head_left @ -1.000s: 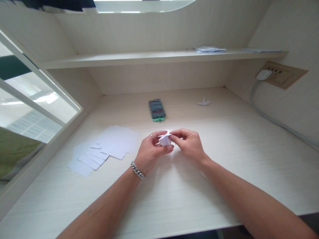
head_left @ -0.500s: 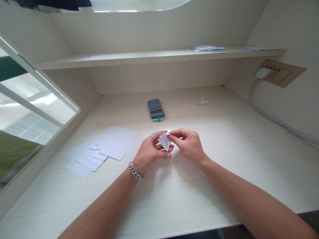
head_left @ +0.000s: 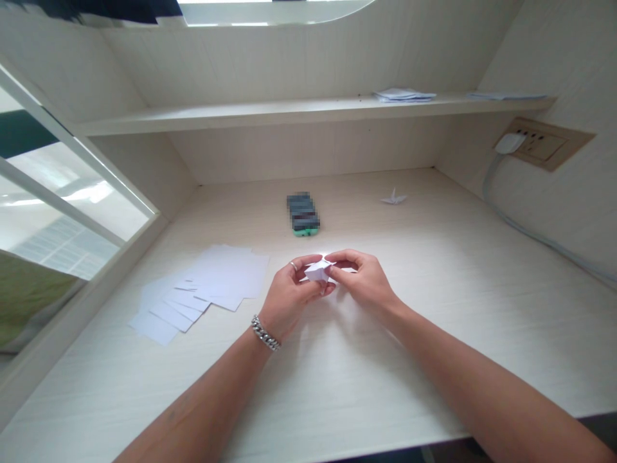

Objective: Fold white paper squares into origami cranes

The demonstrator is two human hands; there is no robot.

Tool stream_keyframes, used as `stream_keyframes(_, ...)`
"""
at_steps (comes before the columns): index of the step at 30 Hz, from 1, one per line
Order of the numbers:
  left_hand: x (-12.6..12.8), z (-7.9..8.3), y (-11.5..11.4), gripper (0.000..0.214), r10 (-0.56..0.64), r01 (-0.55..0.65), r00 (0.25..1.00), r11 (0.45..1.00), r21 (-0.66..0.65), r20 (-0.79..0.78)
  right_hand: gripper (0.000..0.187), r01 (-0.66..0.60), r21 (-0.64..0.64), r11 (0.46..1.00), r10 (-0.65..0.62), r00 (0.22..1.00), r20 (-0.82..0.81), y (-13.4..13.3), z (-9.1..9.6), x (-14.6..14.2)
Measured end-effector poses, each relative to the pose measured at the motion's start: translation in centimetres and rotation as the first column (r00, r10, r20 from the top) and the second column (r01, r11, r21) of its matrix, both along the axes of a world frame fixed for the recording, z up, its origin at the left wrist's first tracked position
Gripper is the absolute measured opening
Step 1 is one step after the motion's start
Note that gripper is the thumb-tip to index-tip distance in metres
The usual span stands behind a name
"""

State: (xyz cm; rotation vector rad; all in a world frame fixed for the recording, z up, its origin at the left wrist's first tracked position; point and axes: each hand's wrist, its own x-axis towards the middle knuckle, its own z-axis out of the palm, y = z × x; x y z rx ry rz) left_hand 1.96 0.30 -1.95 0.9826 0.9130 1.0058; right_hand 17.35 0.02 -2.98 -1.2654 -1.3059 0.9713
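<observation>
While I watched through the head camera, the loose sheets (head_left: pixel 212 283) lay fanned and overlapping on the desk (head_left: pixel 434 347) at the left, near the working hand, I judged so that one could be drawn without a stretch. Next came the left hand (head_left: pixel 289 292), a bracelet (head_left: pixel 265 332) at its wrist, thumb and fingers closed on the near-left side of the folded paper (head_left: pixel 318 270). Behind the hands a phone (head_left: pixel 303 214) lay flat, well apart from them. The folded paper itself was held just above the desk, between both hands and touching nothing else. The right hand (head_left: pixel 364 283) pinched its opposite side with thumb and forefinger, the other fingers curled under; two grips from opposite sides would, I reckoned, keep so small a piece steady. Farther right and back, a paper crane (head_left: pixel 394 198) stood alone, out of the way. Above it more papers (head_left: pixel 403 96) rested on the shelf (head_left: pixel 241 116), and a plug (head_left: pixel 509 143) sat in the wall at the far right.
</observation>
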Motion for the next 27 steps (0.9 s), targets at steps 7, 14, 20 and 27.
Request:
stream_keyframes(7,0.0,0.2,0.0,0.031,0.117,-0.081,0.972,0.981,0.176,-0.203,0.019,-0.082,-0.033,0.996,0.077,0.987,-0.141,0.0,-0.2,0.0)
stream_keyframes(14,-0.2,0.3,0.1,0.025,0.153,-0.052,0.955,0.929,0.367,-0.254,0.017,-0.034,0.024,0.999,0.039,0.970,-0.239,-0.2,0.0,-0.1)
stream_keyframes(20,-0.3,-0.1,0.1,0.022,0.143,-0.053,0.975,0.895,0.443,-0.172,0.020,-0.066,0.005,0.998,0.063,0.925,-0.374,-0.4,0.5,-0.2)
stream_keyframes(27,-0.2,0.2,-0.1,0.015,0.150,-0.057,0.971,0.900,0.431,-0.185,0.017,-0.052,-0.105,0.993,0.002,0.902,-0.432,-0.2,0.9,-0.2)
